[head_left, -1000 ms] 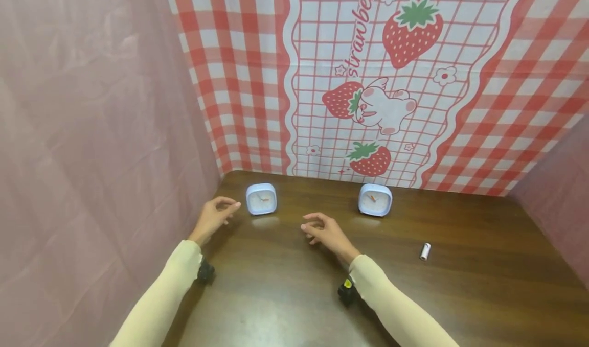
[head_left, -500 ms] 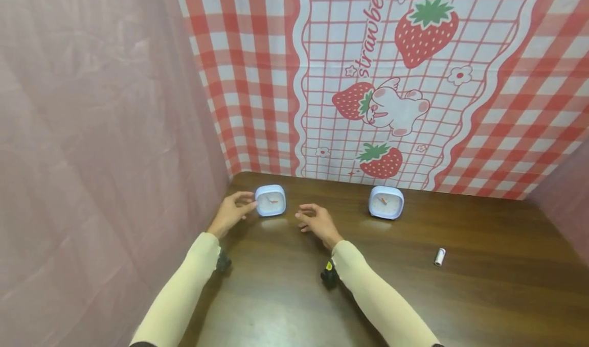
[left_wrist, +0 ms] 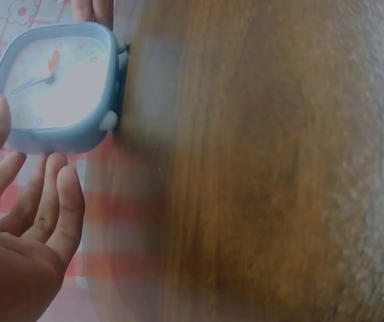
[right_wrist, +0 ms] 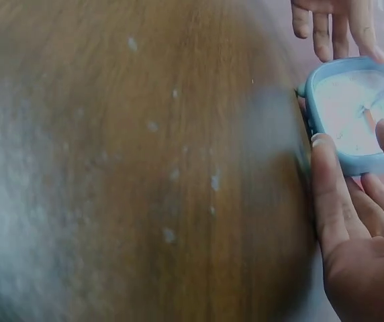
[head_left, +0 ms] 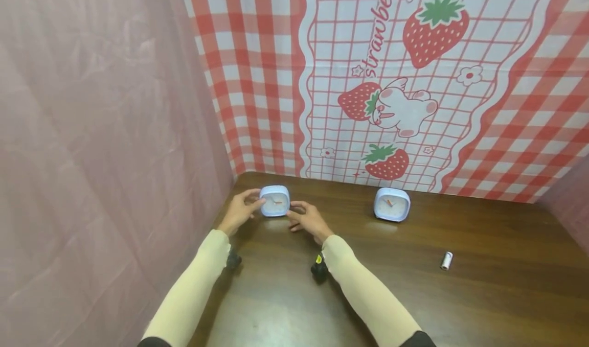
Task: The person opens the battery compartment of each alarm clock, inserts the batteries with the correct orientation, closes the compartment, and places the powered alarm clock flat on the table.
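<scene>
A pale blue alarm clock (head_left: 275,201) with rounded corners and a white dial stands upright on the wooden table, between both hands. My left hand (head_left: 239,211) holds its left side, the thumb over the front edge and fingers at the side and behind. In the left wrist view, the fingertips meet the clock's (left_wrist: 58,87) rim. My right hand (head_left: 309,219) is on the opposite side; in the right wrist view its thumb lies before the dial of the clock (right_wrist: 353,107), its fingers along the side. A matching second clock (head_left: 392,204) stands farther right.
A small white cylinder, like a battery, (head_left: 446,260) lies on the table (head_left: 368,296) to the right. Behind the table hangs a red-and-white strawberry cloth (head_left: 359,147). A pink curtain (head_left: 115,158) borders the left side.
Both hands have come in to the left clock: the left hand moved right onto its side, the right hand moved left to the other side. The head view has shifted slightly.
</scene>
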The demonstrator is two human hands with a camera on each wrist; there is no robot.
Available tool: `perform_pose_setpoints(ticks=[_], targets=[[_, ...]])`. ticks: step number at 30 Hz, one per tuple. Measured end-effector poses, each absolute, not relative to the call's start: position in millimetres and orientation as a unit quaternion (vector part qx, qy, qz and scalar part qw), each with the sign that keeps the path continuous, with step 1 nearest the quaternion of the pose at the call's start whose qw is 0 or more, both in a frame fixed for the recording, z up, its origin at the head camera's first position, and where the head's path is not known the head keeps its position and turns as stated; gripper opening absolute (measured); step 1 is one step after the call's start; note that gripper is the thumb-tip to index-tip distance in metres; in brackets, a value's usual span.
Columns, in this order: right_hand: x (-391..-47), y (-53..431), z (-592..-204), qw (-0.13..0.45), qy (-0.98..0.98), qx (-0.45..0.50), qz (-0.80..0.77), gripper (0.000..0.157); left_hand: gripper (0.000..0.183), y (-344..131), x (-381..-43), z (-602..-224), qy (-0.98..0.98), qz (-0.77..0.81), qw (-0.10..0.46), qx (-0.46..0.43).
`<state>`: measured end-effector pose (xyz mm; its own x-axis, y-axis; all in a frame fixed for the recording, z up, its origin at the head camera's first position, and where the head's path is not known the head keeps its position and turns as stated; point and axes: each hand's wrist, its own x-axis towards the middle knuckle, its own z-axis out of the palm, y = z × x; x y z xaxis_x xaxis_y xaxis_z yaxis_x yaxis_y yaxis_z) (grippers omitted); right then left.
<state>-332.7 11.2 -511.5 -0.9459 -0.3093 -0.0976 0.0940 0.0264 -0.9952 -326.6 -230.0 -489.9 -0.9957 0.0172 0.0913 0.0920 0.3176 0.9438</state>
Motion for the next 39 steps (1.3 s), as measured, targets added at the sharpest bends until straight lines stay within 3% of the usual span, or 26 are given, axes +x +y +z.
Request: perform_pose_setpoints(ticks=[7,19,28,39], targets=[[-334,2,-517,0.119,0.686,-0.048,-0.716,0.04,0.042,-233,-330,-491,-0.814,-0.58,0.025,-0.035],[-335,-6,-521,0.097,0.717,-0.042,-0.689,0.052,0.047,-230,-328,-492,-0.816,-0.576,0.004,-0.042],[-332,-1,-515,0.075,0.755,-0.046,-0.65,0.049,0.04,-220,-324,-490,-0.86,-0.502,0.062,-0.075],[-310,33,-508,0.075,0.764,-0.057,-0.639,0.052,0.038,-187,-308,-484,-0.863,-0.489,0.086,-0.097]])
